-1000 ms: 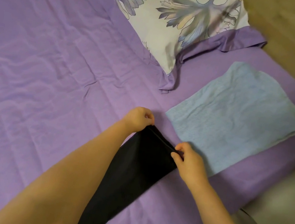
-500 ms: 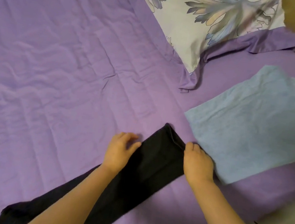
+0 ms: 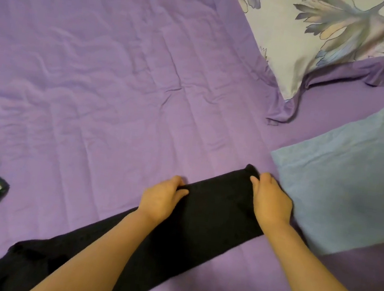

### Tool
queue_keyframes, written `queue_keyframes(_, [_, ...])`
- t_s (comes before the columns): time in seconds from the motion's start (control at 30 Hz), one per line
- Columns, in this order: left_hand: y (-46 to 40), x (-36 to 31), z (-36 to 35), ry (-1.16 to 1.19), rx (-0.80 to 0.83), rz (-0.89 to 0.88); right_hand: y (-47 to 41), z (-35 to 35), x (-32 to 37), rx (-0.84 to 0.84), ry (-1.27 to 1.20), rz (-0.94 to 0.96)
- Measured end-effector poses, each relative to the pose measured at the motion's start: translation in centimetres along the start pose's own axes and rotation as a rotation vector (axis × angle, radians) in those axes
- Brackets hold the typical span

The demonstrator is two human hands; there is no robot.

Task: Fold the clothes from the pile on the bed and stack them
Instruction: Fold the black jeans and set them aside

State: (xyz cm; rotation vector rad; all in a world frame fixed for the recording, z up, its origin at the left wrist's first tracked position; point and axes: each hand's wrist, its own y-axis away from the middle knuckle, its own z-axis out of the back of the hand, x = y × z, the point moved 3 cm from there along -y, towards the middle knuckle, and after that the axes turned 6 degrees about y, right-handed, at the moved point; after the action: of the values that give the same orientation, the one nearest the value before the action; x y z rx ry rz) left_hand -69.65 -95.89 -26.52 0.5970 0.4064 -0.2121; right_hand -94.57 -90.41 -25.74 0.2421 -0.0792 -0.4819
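On the bed (image 3: pixel 96 82), both hands' fingers curl over the black garment's (image 3: pixel 213 212) edges: left hand (image 3: pixel 161 199), right hand (image 3: pixel 270 200).

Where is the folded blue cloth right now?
The flat, folded light-blue cloth lies on the purple bedsheet at the right of the head view, below the flowered pillow, beside the right hand.
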Motion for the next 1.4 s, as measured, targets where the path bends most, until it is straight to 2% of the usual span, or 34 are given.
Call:
queue_keyframes(0.1, [0.8,1.4,0.5,-0.032,-0.026,0.014,-0.7,0.4,0.6,-0.025,-0.052,0.03])
queue_keyframes(0.2, [3.4,5.2,1.5,-0.049,-0.067,0.037,-1.6,0.5,0.1,-0.054,0.013,0.107])
queue_keyframes(0.37, [7.0,11.5,3.2,-0.081,-0.022,0.085,-1.0,0.3,0.5,-0.077,-0.002,0.048])
queue_keyframes(0.47, [7.3,11.9,2.8,-0.076,-0.034,0.077,0.7,1.3,2.9,-0.245,0.091,0.238])
queue_keyframes(0.53, [7.0,11.6,2.4,-0.128,-0.053,0.096,2.8,1.5,5.9,-0.27,0.085,0.382])
queue_keyframes(0.6, [6.8,11.5,1.9,-0.132,-0.027,0.102,5.6,0.4,9.2,-0.198,0.054,0.458])
queue_keyframes(0.7, [6.7,12.1,1.9,-0.163,0.011,0.092,8.6,-2.4,12.4,0.033,0.148,0.516])
queue_keyframes(0.8, [6.6,12.9,2.4,-0.315,-0.057,0.086,7.7,-4.0,12.2,0.135,0.234,0.508])
queue_keyframes(0.9, [7.0,15.0,3.9,-0.195,-0.006,0.123,7.1,-4.5,11.8,0.176,0.328,0.498])
queue_keyframes(1.0, [9.0,18.2,5.5,-0.116,0.235,0.121,8.1,-3.3,13.0,0.161,0.309,0.451])
queue_keyframes(1.07, [10.1,20.0,6.3,-0.133,0.314,0.156,10.3,-2.5,15.3,0.156,0.279,0.538])
queue_keyframes(1.17, [10.4,20.8,6.4,-0.183,0.264,0.145,14.2,-3.5,19.3,0.215,0.25,0.732])
queue_keyframes(1.3, [10.3,21.0,6.3,-0.18,0.174,0.174,14.3,-5.4,20.4,0.246,0.345,0.73])
queue_keyframes(1.4, [10.8,22.8,7.5,-0.16,0.238,0.286,15.3,-5.0,20.5,0.217,0.343,0.64])
